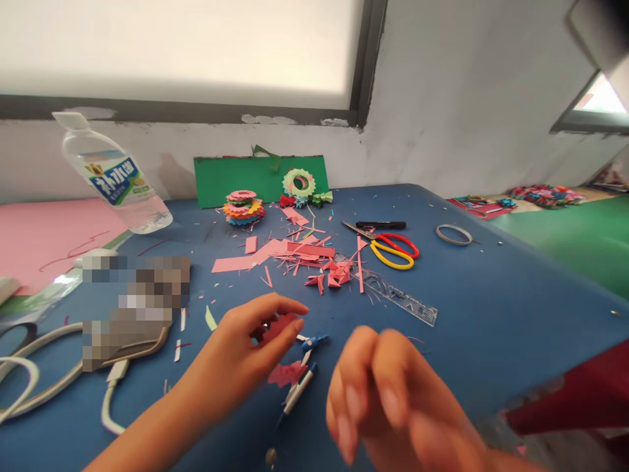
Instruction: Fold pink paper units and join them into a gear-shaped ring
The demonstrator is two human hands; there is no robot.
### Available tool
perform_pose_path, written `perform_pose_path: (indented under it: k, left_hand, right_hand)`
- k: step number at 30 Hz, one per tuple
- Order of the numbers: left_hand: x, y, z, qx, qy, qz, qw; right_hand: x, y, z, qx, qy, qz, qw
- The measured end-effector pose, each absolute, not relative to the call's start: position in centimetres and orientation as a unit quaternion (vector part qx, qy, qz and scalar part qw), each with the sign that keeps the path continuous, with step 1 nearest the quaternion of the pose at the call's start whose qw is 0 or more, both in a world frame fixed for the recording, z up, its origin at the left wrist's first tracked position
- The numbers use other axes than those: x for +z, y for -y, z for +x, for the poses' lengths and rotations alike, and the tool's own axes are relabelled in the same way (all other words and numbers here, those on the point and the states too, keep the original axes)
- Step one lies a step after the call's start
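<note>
Around a pink jagged-edged paper cutout [281,329], my left hand [250,344] has its thumb and fingers bent, with the paper showing between them. A second jagged pink paper [287,373] lies on the table just below. Beside the cutouts is a blue and white compass [314,342]; a white pen-like piece with a blue end [299,388] lies close to it. To the right, my right hand [388,393] is raised near the camera, its fingers loosely curled and slightly apart. No object shows in it, though its palm is partly hidden.
Pink paper scraps [275,252], a clear ruler [400,298], scissors [393,248], a black marker [381,225] and a tape ring [454,235] lie farther back. Stacked paper flowers [243,208] stand by a green board [236,180]. A bottle [118,174] and white cable [111,400] are left.
</note>
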State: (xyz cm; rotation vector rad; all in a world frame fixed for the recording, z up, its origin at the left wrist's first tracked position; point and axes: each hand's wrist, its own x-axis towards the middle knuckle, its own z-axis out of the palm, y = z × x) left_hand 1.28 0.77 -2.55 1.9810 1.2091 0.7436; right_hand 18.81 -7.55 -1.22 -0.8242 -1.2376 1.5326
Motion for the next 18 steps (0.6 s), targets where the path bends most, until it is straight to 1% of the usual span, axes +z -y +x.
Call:
perform_pose_path:
  k: [1,2,5,10,18]
  left_hand:
    - [-2.3,-0.6,1.3,0.296,-0.456,0.77,0.335]
    - [-2.1,-0.3,1.4,0.306,-0.443,0.776,0.327]
    - [-1.7,0.2,1.6,0.34,-0.408,0.787,0.314]
    - [-1.7,0.7,1.8,0.399,-0.381,0.779,0.297]
    - [-1.6,1.1,1.5,0.432,-0.388,0.776,0.247]
  right_hand:
    - [-1.6,6.2,18.5,0.669,0.447,-0.286,0.521]
    - [-1.9,5.0,18.3,0.711,0.393,-0.243,0.53]
    - [-2.3,3.0,18.4,0.774,0.339,-0.232,0.482]
    - [-2.4,2.6,18.5,0.787,0.345,-0.263,0.439]
    - [-2.6,1.7,18.2,0.784,0.363,-0.292,0.41]
